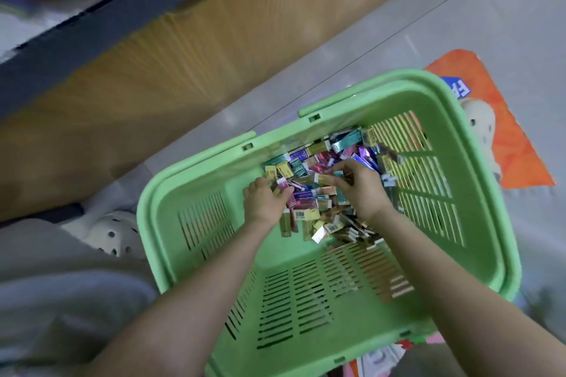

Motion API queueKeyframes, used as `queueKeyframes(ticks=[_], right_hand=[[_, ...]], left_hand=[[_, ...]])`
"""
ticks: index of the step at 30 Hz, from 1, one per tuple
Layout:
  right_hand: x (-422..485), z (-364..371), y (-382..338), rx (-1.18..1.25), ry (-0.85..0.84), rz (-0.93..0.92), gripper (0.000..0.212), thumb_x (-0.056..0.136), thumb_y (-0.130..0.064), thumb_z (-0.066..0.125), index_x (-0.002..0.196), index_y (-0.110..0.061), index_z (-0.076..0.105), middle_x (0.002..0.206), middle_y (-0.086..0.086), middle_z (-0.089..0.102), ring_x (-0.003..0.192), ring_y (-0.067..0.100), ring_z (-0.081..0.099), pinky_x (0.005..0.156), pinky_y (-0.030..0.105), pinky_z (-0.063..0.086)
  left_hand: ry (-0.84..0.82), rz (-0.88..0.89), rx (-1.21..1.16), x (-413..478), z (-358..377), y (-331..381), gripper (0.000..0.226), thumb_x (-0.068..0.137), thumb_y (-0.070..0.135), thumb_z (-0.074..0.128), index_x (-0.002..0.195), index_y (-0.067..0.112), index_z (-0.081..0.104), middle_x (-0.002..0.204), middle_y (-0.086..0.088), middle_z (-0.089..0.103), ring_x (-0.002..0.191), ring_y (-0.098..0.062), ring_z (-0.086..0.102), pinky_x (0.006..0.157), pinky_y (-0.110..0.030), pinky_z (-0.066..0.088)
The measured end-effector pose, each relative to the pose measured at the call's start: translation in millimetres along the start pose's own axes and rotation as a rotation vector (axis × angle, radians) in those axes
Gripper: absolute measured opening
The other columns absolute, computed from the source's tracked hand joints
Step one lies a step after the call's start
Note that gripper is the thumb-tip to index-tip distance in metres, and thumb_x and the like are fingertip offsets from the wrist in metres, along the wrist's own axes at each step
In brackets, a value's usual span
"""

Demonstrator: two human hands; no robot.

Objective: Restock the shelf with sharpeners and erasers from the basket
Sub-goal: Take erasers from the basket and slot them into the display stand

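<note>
I am at the picking step. Both hands are down inside the green basket (165, 211), working the heap of small packets (318, 162) that lies banked against its far wall, with the near part of its floor bare. These foil-wrapped packets are the stock to be shelved, though I cannot tell erasers from sharpeners at this sharpness.

My left hand (265, 203) sits at the left edge of the heap inside the basket, fingers (255, 187) curled down and thumb closing in on a few packets. I cannot tell how many. My right hand (360, 190) is at the middle of the heap, fingers (346, 168) bent and pinching what looks like a gold packet against the thumb.

The shelf unit (190, 49) stands beyond the basket's far left side, its wooden base panel meeting the tiled floor (459, 24). An orange printed sheet (514, 144) lies on the floor past the basket's right rim, and a white clog (110, 236) sits outside its left wall.

I judge the next move to be firming up both handfuls, lifting them clear of the rim without shedding loose packets, and carrying them up to the shelf.
</note>
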State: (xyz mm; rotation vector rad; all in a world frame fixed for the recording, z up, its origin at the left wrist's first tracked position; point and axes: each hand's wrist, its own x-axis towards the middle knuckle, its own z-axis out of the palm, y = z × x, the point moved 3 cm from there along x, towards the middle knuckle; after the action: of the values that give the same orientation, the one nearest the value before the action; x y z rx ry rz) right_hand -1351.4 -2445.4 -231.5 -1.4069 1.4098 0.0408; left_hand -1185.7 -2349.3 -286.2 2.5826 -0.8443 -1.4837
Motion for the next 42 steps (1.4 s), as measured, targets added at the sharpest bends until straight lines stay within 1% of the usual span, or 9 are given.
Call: queueKeyframes(ticks=[7,12,17,19,25,28,31,35,42], right_hand=[[-12,8,5,-0.019,-0.004,0.008,0.021,0.088,-0.021,0.064,0.105,-0.009,0.058,0.071,-0.014,0.054,0.062,0.016,0.049,0.059,0.03,0.047],[-14,6,13,0.021,0.072,0.02,0.018,0.09,-0.018,0.063,0.106,-0.01,0.06,0.074,-0.008,0.053,0.063,0.01,0.048,0.052,0.011,0.039],[-15,10,7,0.265,0.191,0.106,0.021,0.088,-0.027,0.065,0.105,-0.016,0.058,0.085,-0.001,0.058,0.084,0.021,0.061,0.073,0.033,0.055],[-19,15,-4,0.403,0.242,0.143,0.029,0.086,-0.028,0.067,0.107,-0.012,0.058,0.083,-0.002,0.055,0.081,0.018,0.059,0.072,0.031,0.054],[-35,39,-36,0.556,0.162,0.09,0.018,0.083,-0.012,0.071,0.095,-0.003,0.063,0.077,0.005,0.061,0.062,0.002,0.06,0.056,0.014,0.05],[-45,45,-46,0.314,0.087,-0.107,0.009,0.088,-0.013,0.065,0.094,-0.007,0.068,0.077,-0.005,0.061,0.062,-0.004,0.056,0.061,0.013,0.046],[-48,44,-49,0.113,-0.01,-0.225,0.017,0.093,-0.017,0.057,0.105,-0.011,0.068,0.089,-0.011,0.055,0.083,0.005,0.056,0.08,0.017,0.046],[-40,35,-34,-0.094,0.02,-0.278,0.023,0.095,-0.017,0.054,0.115,-0.01,0.061,0.102,-0.005,0.055,0.097,0.011,0.053,0.089,0.024,0.045],[-24,65,16,-0.675,-0.282,-0.156,0.07,0.083,-0.04,0.067,0.141,-0.016,0.036,0.137,0.003,0.045,0.128,0.02,0.036,0.11,0.034,0.028]], left_hand=[[0.12,-0.077,0.13,11,17,1,0.056,0.083,0.049,0.065,0.118,0.007,0.057,0.117,-0.01,0.056,0.115,-0.028,0.046,0.1,-0.035,0.036],[0.006,-0.06,-0.103,1,22,-1,0.023,0.096,0.029,0.053,0.086,0.009,0.058,0.093,-0.016,0.063,0.1,-0.036,0.059,0.086,-0.043,0.049],[-0.061,-0.096,-0.59,-29,-1,21,0.024,0.104,0.012,0.031,0.105,0.004,0.053,0.091,-0.007,0.062,0.083,-0.019,0.059,0.082,-0.029,0.052],[-0.143,-0.089,-0.785,-43,-12,36,0.029,0.105,0.015,0.028,0.112,0.001,0.052,0.1,-0.013,0.064,0.083,-0.019,0.062,0.079,-0.025,0.052],[-0.283,-0.06,-0.972,-68,-34,49,0.043,0.099,0.047,0.035,0.111,0.011,0.056,0.116,-0.019,0.063,0.11,-0.034,0.06,0.096,-0.051,0.047],[-0.311,-0.078,-0.925,-76,-41,48,0.045,0.096,0.047,0.048,0.12,0.009,0.054,0.113,-0.015,0.064,0.089,-0.025,0.065,0.076,-0.041,0.056],[-0.298,-0.114,-0.868,-82,-49,43,0.027,0.101,0.036,0.042,0.099,0.013,0.056,0.085,-0.005,0.061,0.053,-0.013,0.048,0.043,-0.021,0.039],[-0.248,-0.086,-0.793,-87,-62,32,0.024,0.102,0.032,0.039,0.092,0.017,0.054,0.084,-0.004,0.06,0.053,-0.012,0.046,0.045,-0.019,0.037],[-0.233,-0.135,-0.876,-89,-83,14,0.024,0.101,0.03,0.04,0.095,0.012,0.055,0.078,-0.006,0.06,0.056,-0.015,0.051,0.045,-0.02,0.041]])
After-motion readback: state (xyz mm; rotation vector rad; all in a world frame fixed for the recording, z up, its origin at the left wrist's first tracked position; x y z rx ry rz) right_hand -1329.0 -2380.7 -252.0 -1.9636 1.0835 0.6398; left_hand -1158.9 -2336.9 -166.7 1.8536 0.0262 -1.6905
